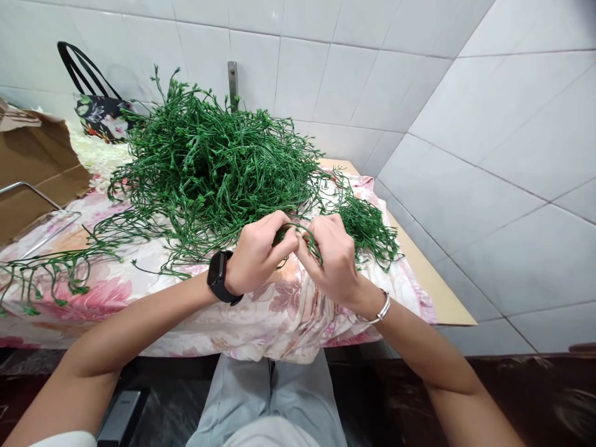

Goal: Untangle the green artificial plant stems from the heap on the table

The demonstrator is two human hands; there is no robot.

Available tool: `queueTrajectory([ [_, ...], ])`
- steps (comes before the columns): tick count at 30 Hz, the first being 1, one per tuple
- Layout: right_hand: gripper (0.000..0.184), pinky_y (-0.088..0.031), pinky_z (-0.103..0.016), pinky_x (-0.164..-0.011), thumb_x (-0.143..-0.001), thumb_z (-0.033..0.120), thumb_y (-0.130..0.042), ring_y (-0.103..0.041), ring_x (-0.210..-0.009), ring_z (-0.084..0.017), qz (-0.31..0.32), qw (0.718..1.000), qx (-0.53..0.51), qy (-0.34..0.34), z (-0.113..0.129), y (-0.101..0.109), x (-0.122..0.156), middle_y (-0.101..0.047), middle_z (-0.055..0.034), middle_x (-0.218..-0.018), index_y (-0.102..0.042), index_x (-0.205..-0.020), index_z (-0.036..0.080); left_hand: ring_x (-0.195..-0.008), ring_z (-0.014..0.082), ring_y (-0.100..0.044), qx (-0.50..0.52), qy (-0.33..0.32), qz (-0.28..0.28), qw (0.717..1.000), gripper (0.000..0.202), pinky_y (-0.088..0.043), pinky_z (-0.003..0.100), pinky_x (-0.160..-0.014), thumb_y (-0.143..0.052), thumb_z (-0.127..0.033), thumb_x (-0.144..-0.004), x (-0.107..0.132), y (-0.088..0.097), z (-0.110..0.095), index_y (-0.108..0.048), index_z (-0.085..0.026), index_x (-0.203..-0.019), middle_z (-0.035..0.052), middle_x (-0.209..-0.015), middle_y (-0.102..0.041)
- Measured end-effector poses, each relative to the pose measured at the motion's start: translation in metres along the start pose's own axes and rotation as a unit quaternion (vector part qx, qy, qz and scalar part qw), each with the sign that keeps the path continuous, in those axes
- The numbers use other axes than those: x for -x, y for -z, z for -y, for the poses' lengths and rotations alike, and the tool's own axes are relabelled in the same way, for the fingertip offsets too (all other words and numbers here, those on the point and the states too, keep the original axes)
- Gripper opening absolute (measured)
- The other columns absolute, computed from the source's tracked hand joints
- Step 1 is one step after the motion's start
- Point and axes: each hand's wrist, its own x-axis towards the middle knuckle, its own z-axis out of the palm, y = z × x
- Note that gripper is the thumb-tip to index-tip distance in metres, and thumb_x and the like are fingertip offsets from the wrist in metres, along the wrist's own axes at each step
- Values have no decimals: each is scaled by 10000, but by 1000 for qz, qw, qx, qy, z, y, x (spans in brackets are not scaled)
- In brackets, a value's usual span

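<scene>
Seemingly with little done, the left hand (256, 254) and right hand (333, 261) pinch one green sprig (298, 231) between closed fingers (285, 243) above the desk (437, 292). A big heap (209, 161) lies behind and a small pile (367, 226) to the right.

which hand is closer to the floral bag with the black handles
Left. The left hand is to the right of and in front of the floral bag, across the green pile. The right hand is even further right; both pinch one green sprig.
</scene>
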Motion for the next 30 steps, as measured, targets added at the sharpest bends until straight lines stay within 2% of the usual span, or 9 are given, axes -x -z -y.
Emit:
queueTrajectory([
  [9,248,-282,-282,-578,-798,118,-457,-298,-570,-117,-3,999,-40,-31,3,8,-3,-282,33,-592,-275,-660,213,-579,82,-429,-19,-14,0,1000,107,-363,197,-571,-436,-173,-830,-1,4,-5,-463,-164,-727,-17,-640,-490],
  [16,249,-304,-296,-575,-782,110,-490,-323,-558,-112,-17,1000,-13,13,4,8,-3,-302,32,-583,-299,-660,213,-591,84,-453,-39,-38,-2,998,108,-378,202,-584,-425,-178,-834,0,3,-5,-470,-159,-737,-8,-644,-498],
  [17,245,-304,-295,-563,-787,117,-486,-335,-555,-113,-32,999,-10,-1,-3,11,-4,-313,29,-574,-310,-646,214,-579,83,-445,-49,-42,-11,998,109,-374,203,-573,-429,-172,-827,0,5,-4,-467,-160,-725,-10,-634,-490],
  [19,247,-298,-286,-528,-802,150,-478,-362,-547,-115,-99,992,-6,-82,-26,21,-6,-348,20,-551,-343,-607,216,-534,76,-410,-59,-26,-45,997,122,-356,205,-536,-438,-160,-810,0,12,1,-454,-163,-690,-24,-591,-451],
  [21,255,-278,-277,-484,-797,204,-511,-344,-493,-97,-222,948,-9,-227,-57,34,-10,-365,20,-523,-390,-572,213,-486,65,-371,-30,41,-87,995,150,-331,202,-495,-437,-170,-815,-2,20,7,-447,-166,-666,-40,-548,-400],
  [22,236,-282,-273,-474,-781,236,-545,-362,-485,-90,-229,935,-32,-270,-72,40,-11,-409,9,-534,-436,-574,201,-470,62,-364,6,79,-103,992,169,-319,202,-475,-430,-200,-831,-3,23,10,-449,-167,-666,-44,-538,-387],
  [24,185,-320,-278,-495,-770,296,-574,-419,-507,-99,-151,936,-44,-315,-96,49,-12,-508,-16,-576,-540,-629,181,-483,60,-384,73,122,-115,983,175,-315,200,-467,-454,-257,-834,-8,27,15,-468,-166,-685,-39,-561,-400],
  [26,150,-377,-300,-571,-772,313,-577,-492,-586,-125,-74,949,-26,-304,-109,51,-11,-582,-28,-649,-601,-695,187,-517,63,-410,125,142,-91,978,166,-326,201,-478,-501,-290,-812,-12,27,19,-489,-165,-704,-30,-599,-427],
  [30,79,-413,-350,-676,-738,270,-614,-545,-694,-165,-19,959,23,-282,-119,48,-4,-627,-28,-713,-645,-705,205,-564,76,-437,207,176,-17,962,148,-367,207,-503,-551,-282,-778,-15,27,24,-517,-158,-704,-11,-637,-464],
])
